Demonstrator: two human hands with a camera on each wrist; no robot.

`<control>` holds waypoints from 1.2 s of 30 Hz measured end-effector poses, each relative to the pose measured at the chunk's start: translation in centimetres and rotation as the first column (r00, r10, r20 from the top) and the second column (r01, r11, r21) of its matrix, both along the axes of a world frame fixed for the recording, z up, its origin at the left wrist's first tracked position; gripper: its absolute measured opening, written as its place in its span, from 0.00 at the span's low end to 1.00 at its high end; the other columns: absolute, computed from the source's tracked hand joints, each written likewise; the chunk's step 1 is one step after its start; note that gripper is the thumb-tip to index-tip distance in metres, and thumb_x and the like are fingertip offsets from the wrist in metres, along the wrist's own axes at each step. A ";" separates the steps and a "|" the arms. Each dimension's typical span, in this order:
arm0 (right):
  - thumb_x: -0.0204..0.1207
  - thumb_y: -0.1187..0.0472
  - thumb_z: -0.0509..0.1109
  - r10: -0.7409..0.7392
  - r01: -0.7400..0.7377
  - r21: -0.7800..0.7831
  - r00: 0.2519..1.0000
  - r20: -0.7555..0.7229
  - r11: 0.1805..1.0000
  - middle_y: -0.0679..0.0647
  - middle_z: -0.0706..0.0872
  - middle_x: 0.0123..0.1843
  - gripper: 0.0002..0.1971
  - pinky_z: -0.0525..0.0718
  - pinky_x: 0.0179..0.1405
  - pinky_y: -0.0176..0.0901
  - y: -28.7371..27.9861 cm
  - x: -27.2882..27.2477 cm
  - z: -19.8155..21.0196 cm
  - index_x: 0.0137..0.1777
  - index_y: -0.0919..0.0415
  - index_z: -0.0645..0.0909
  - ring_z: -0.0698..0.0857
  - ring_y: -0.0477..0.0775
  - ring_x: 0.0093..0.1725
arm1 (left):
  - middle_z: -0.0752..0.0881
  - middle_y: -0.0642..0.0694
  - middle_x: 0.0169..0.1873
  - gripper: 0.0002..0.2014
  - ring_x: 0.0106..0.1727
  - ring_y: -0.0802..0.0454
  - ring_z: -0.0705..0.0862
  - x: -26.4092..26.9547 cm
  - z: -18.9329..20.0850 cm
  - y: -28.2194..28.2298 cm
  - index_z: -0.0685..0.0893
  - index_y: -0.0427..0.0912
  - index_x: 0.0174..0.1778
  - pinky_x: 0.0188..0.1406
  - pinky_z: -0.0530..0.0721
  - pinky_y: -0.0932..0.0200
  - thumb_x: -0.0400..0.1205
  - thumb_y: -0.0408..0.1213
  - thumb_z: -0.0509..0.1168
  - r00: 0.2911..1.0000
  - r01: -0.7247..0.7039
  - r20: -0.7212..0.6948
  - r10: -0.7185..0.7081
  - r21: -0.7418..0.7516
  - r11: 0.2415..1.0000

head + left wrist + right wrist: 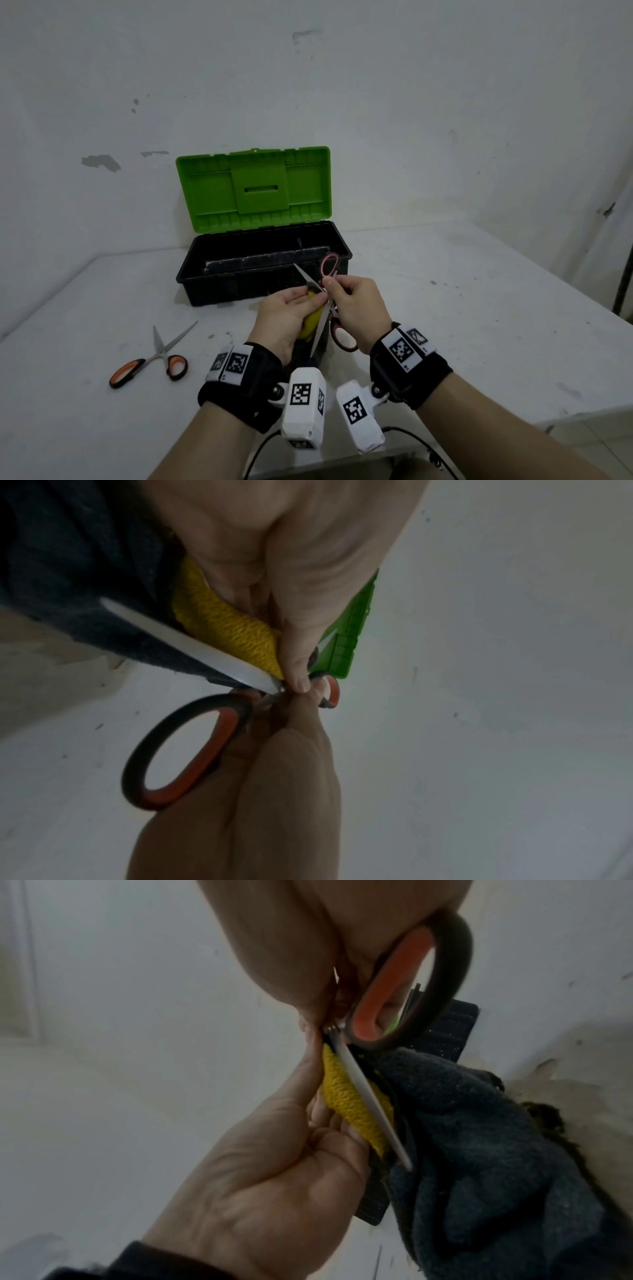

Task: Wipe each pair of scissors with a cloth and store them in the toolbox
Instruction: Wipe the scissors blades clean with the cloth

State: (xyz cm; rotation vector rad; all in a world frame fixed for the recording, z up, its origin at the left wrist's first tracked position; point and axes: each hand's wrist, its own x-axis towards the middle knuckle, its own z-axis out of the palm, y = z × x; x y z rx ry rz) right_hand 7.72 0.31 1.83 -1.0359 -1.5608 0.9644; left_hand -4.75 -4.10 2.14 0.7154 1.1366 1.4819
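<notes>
I hold a pair of red-and-black-handled scissors (343, 335) spread wide in front of the open toolbox (191, 263). My right hand (337, 287) pinches them near the pivot. My left hand (308, 303) grips a yellow and dark grey cloth (312, 323) against one blade. In the left wrist view the cloth (226, 626) lies behind the blade (192, 645), beside one handle ring (224, 731). In the right wrist view the blade (369, 1104) crosses the cloth (479, 1137) held by my left hand (274, 1177). A second pair, with orange handles (161, 356), lies open on the table to the left.
The toolbox's green lid (253, 188) stands upright against the white wall. The white table (479, 308) ends at the right, with a drop past its edge. A black cable (411, 438) runs along the near edge under my wrists.
</notes>
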 end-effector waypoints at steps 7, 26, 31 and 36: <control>0.83 0.52 0.67 0.067 -0.069 0.020 0.994 0.086 0.997 0.51 0.78 0.21 0.19 0.76 0.28 0.48 0.0 0.3 -0.2 0.36 0.64 0.86 0.76 0.50 0.24 | 0.92 0.32 0.51 0.16 0.51 0.39 0.93 -0.2 0.2 -0.5 0.87 0.30 0.60 0.53 0.91 0.47 0.76 0.26 0.75 0.998 0.033 0.047 -0.031 -0.028 0.999; 0.81 0.53 0.70 -0.005 -0.033 -0.254 0.989 -0.148 0.967 0.62 0.74 0.31 0.21 0.78 0.33 0.51 -0.7 2.3 -1.1 0.46 0.77 0.84 0.73 0.58 0.30 | 0.90 0.38 0.47 0.11 0.38 0.52 0.92 -5.0 0.9 0.4 0.86 0.30 0.60 0.38 0.90 0.61 0.82 0.27 0.70 0.967 -0.248 0.052 0.248 -0.015 0.969; 0.77 0.49 0.72 -0.014 -0.035 -0.263 0.984 -0.180 0.964 0.61 0.72 0.33 0.29 0.75 0.35 0.54 -0.2 1.9 -1.6 0.40 0.80 0.72 0.70 0.59 0.34 | 0.92 0.40 0.52 0.15 0.56 0.47 0.90 -4.0 0.6 0.1 0.86 0.34 0.65 0.61 0.86 0.53 0.82 0.26 0.70 0.970 -0.160 -0.179 0.165 0.042 0.986; 0.78 0.50 0.72 -0.012 -0.031 -0.267 0.987 -0.159 0.963 0.61 0.74 0.33 0.26 0.75 0.35 0.52 -0.7 2.0 -0.7 0.37 0.76 0.74 0.72 0.57 0.34 | 0.93 0.46 0.46 0.10 0.51 0.52 0.91 -3.2 1.7 0.0 0.90 0.46 0.49 0.59 0.86 0.56 0.81 0.26 0.72 0.930 -0.079 -0.346 0.122 0.134 0.988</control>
